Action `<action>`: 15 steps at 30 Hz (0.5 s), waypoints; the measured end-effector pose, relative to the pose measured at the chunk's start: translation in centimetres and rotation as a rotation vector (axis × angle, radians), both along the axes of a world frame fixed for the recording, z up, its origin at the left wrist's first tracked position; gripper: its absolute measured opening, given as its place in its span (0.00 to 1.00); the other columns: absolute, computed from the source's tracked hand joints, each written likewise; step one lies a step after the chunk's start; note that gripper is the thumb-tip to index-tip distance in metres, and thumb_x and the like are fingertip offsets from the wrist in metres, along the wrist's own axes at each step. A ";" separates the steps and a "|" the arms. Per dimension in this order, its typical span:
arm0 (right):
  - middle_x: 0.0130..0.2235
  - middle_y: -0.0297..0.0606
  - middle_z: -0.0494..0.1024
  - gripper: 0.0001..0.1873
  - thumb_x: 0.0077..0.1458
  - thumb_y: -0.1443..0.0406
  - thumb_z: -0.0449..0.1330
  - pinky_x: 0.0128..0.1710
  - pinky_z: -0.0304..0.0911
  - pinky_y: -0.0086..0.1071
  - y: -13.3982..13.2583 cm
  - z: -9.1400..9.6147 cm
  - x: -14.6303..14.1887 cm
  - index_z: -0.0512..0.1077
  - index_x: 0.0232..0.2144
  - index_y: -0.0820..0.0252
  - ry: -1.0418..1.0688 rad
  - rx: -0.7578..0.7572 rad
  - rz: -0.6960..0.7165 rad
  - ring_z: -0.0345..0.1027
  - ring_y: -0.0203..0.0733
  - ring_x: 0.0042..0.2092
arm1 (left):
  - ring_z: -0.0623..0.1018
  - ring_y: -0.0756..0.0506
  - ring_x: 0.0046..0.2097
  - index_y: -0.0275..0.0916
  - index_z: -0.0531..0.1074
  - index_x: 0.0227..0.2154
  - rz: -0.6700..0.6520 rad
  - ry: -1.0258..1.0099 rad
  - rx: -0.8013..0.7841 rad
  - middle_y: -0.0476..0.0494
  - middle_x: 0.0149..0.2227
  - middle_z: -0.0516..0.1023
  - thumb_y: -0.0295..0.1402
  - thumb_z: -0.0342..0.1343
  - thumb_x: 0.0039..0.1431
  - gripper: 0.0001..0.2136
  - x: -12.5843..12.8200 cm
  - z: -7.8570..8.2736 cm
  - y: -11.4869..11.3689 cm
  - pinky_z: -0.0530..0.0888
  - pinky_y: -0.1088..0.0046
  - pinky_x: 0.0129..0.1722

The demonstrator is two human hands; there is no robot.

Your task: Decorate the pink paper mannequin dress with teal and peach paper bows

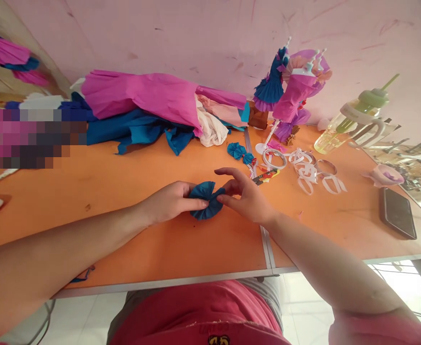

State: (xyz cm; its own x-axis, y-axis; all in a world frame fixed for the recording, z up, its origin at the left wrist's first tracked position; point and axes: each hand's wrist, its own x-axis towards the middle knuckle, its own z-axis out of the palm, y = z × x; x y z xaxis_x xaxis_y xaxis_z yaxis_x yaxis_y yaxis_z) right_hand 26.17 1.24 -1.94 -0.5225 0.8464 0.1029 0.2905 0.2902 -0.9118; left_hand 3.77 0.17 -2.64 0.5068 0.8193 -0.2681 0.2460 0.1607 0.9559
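A folded blue crepe paper fan (206, 200) rests on the orange table (124, 230) between both hands. My left hand (170, 201) pinches its left side with closed fingers. My right hand (244, 194) pinches the fan's right side with thumb and forefinger, its other fingers raised. A finished small blue paper bow (239, 152) lies just beyond, near a small red and yellow tool (267, 177).
Heaps of pink, blue and white crepe paper (153, 108) lie at the back. Paper-dressed figures on white stands (292, 91) stand at back right, by a green-lidded bottle (354, 120), white paper loops (311, 175), a tape ring (274, 158) and a phone (397, 213).
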 end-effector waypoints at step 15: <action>0.30 0.34 0.77 0.13 0.53 0.55 0.61 0.33 0.63 0.31 -0.1 -0.2 -0.4 0.73 0.28 0.60 -0.129 -0.061 -0.171 0.69 0.36 0.32 | 0.79 0.42 0.34 0.38 0.80 0.34 0.021 0.001 0.041 0.44 0.31 0.81 0.44 0.64 0.50 0.15 0.0 -0.3 0.0 0.76 0.66 0.36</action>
State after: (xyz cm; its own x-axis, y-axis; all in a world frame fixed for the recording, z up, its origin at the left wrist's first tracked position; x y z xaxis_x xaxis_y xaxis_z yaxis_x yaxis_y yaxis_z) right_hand 25.74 1.18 -2.12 -0.3765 0.9264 -0.0094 0.4462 0.1724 -0.8781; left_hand 3.75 0.20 -2.97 0.4892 0.8402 -0.2342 0.2435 0.1262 0.9616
